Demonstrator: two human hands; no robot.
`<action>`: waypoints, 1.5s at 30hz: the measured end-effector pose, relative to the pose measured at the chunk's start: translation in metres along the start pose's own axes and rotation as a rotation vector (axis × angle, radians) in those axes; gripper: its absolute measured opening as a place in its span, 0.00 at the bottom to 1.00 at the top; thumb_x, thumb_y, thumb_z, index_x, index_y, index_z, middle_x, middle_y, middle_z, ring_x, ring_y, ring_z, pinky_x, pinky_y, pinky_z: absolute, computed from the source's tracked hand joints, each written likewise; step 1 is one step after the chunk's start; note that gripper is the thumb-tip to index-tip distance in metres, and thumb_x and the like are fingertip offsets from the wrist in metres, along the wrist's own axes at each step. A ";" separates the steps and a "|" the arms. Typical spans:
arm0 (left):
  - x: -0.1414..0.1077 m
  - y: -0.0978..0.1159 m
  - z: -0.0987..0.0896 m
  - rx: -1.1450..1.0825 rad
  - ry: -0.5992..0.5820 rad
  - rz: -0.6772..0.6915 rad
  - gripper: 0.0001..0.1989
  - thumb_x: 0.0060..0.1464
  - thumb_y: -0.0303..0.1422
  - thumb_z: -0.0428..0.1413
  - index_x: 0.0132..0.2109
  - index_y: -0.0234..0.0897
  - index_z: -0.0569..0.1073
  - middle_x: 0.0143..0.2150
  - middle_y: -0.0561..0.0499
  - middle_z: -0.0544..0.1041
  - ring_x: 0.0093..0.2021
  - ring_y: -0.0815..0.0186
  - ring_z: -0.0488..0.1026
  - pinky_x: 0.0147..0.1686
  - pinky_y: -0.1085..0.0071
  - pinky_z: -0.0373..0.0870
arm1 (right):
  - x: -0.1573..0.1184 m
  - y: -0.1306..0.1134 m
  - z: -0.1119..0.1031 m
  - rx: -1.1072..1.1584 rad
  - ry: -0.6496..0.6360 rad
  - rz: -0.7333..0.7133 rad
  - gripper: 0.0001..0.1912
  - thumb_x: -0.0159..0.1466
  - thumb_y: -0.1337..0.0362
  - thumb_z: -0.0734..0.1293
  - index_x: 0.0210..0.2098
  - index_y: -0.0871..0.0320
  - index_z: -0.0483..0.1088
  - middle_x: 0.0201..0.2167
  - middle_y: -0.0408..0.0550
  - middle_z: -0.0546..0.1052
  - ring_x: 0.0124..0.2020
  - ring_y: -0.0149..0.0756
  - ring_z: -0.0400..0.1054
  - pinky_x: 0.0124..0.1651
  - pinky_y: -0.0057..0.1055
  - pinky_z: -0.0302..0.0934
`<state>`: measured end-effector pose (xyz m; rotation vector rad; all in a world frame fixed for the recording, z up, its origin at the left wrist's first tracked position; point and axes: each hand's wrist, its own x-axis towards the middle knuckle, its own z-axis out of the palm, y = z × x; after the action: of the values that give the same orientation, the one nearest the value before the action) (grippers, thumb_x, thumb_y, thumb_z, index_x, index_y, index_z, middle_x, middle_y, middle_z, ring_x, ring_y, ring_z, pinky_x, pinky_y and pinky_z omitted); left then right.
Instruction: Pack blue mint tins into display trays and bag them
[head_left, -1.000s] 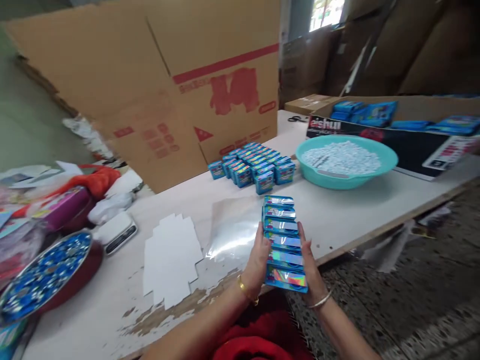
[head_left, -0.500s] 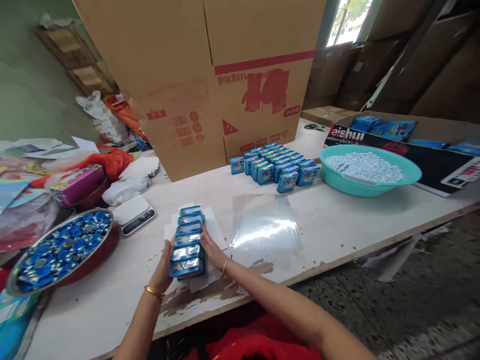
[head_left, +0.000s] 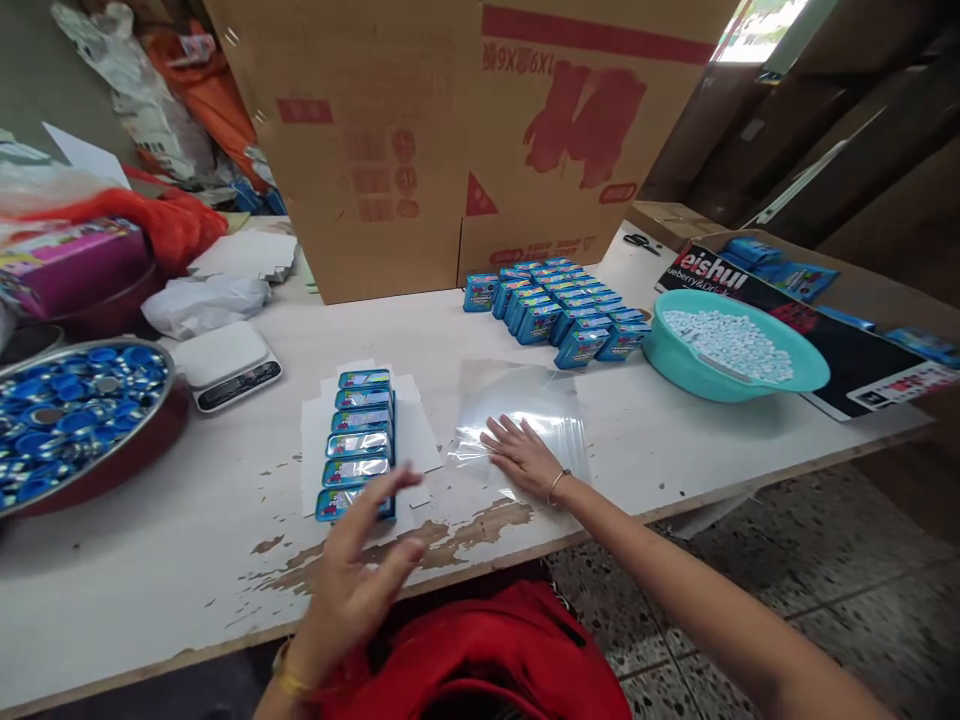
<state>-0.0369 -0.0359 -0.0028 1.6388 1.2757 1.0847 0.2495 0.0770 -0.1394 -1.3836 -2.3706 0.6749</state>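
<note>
A row of several blue tins (head_left: pixel 358 443) stands on white paper sheets (head_left: pixel 416 425) near the table's front edge. My left hand (head_left: pixel 360 580) is raised just in front of the row, fingers apart and nothing in it; it covers part of the nearest tin. My right hand (head_left: pixel 523 458) lies flat with spread fingers on a stack of clear plastic film (head_left: pixel 480 385), to the right of the tins. Behind the film, several blue packs (head_left: pixel 559 305) stand grouped in rows.
On the left are a bowl of blue pieces (head_left: pixel 82 405), a white scale (head_left: pixel 229 362) and bags. A turquoise basin (head_left: pixel 697 375) of white pellets stands right. A large carton (head_left: pixel 390 240) rises behind; scissors (head_left: pixel 642 243) lie beyond.
Both hands have let go of the tin row. My right hand has moved right onto the film; my left has drawn back toward me and opened. The view has also shifted.
</note>
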 end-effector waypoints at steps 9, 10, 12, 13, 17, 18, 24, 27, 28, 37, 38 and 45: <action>0.029 -0.052 0.110 -0.676 0.017 -0.733 0.28 0.43 0.44 0.64 0.49 0.35 0.68 0.47 0.40 0.73 0.41 0.62 0.75 0.39 0.67 0.73 | 0.010 -0.011 -0.009 0.348 -0.051 0.116 0.28 0.66 0.42 0.47 0.60 0.42 0.60 0.66 0.41 0.54 0.69 0.44 0.35 0.65 0.60 0.25; 0.034 -0.055 0.115 -0.722 0.048 -0.747 0.28 0.43 0.44 0.64 0.48 0.35 0.68 0.46 0.41 0.73 0.39 0.64 0.76 0.35 0.70 0.73 | 0.009 -0.016 -0.009 0.395 -0.052 0.111 0.28 0.66 0.42 0.47 0.60 0.42 0.59 0.66 0.41 0.54 0.69 0.44 0.35 0.65 0.60 0.24; 0.042 -0.058 0.123 -0.746 0.082 -0.727 0.26 0.41 0.43 0.65 0.44 0.35 0.69 0.40 0.45 0.75 0.30 0.70 0.73 0.25 0.77 0.67 | 0.005 -0.026 -0.007 0.465 -0.042 0.093 0.28 0.66 0.41 0.48 0.60 0.41 0.60 0.66 0.40 0.54 0.69 0.43 0.35 0.65 0.59 0.24; 0.044 -0.060 0.125 -0.726 0.093 -0.702 0.23 0.41 0.44 0.65 0.41 0.35 0.70 0.35 0.48 0.75 0.25 0.73 0.70 0.20 0.79 0.61 | 0.003 -0.031 -0.006 0.484 -0.031 0.089 0.28 0.66 0.41 0.48 0.60 0.41 0.60 0.65 0.40 0.55 0.69 0.43 0.36 0.65 0.59 0.25; 0.045 -0.068 0.125 -0.556 0.180 -0.582 0.17 0.41 0.43 0.63 0.29 0.34 0.70 0.22 0.56 0.69 0.18 0.77 0.58 0.18 0.80 0.50 | -0.011 -0.045 -0.002 0.429 0.140 0.118 0.30 0.65 0.42 0.51 0.62 0.45 0.56 0.65 0.45 0.56 0.69 0.46 0.38 0.65 0.58 0.29; 0.044 -0.069 0.124 -0.515 0.206 -0.567 0.17 0.41 0.43 0.63 0.27 0.34 0.70 0.21 0.56 0.68 0.19 0.77 0.57 0.18 0.79 0.50 | -0.015 -0.049 -0.003 0.393 0.219 0.118 0.31 0.65 0.43 0.53 0.63 0.47 0.55 0.65 0.47 0.56 0.68 0.47 0.38 0.66 0.57 0.31; 0.043 -0.059 0.115 -0.439 0.211 -0.452 0.21 0.43 0.46 0.61 0.22 0.36 0.61 0.18 0.60 0.59 0.20 0.76 0.52 0.20 0.77 0.49 | -0.037 -0.083 -0.004 0.351 0.422 0.069 0.28 0.58 0.46 0.66 0.53 0.54 0.67 0.49 0.55 0.71 0.52 0.48 0.62 0.56 0.47 0.55; 0.044 -0.052 0.113 -0.435 0.108 -0.382 0.21 0.45 0.47 0.59 0.22 0.36 0.61 0.19 0.59 0.60 0.21 0.75 0.54 0.22 0.77 0.51 | -0.037 -0.086 -0.004 0.535 0.377 0.096 0.17 0.63 0.49 0.61 0.30 0.56 0.70 0.28 0.46 0.72 0.34 0.38 0.65 0.40 0.35 0.62; 0.044 -0.050 0.111 -0.423 0.092 -0.363 0.21 0.46 0.48 0.59 0.23 0.36 0.62 0.19 0.59 0.61 0.21 0.74 0.55 0.22 0.77 0.52 | -0.036 -0.082 -0.007 0.593 0.392 0.113 0.18 0.64 0.51 0.60 0.26 0.57 0.67 0.25 0.44 0.69 0.31 0.35 0.64 0.38 0.33 0.60; 0.077 -0.013 0.118 -0.401 0.184 -0.212 0.14 0.50 0.43 0.57 0.32 0.36 0.71 0.35 0.49 0.75 0.37 0.65 0.71 0.35 0.72 0.68 | -0.031 -0.071 -0.076 0.656 0.566 0.192 0.15 0.60 0.52 0.65 0.33 0.59 0.69 0.31 0.45 0.73 0.36 0.35 0.66 0.45 0.33 0.59; 0.084 -0.005 0.123 -0.420 0.158 -0.170 0.13 0.50 0.42 0.57 0.32 0.36 0.71 0.40 0.46 0.76 0.40 0.64 0.72 0.38 0.70 0.69 | -0.030 -0.079 -0.078 0.671 0.527 0.181 0.16 0.59 0.52 0.66 0.38 0.59 0.69 0.35 0.47 0.74 0.39 0.36 0.67 0.46 0.34 0.60; 0.121 0.037 0.153 -0.434 0.100 0.056 0.12 0.51 0.38 0.57 0.27 0.35 0.67 0.47 0.42 0.76 0.40 0.63 0.74 0.37 0.68 0.72 | -0.013 -0.089 -0.096 0.691 0.732 0.210 0.21 0.63 0.52 0.60 0.47 0.60 0.69 0.44 0.54 0.75 0.45 0.40 0.69 0.48 0.38 0.63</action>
<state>0.1351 0.0641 -0.0002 1.3107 0.9722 1.3816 0.2378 0.0508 -0.0111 -1.2593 -1.2704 0.7663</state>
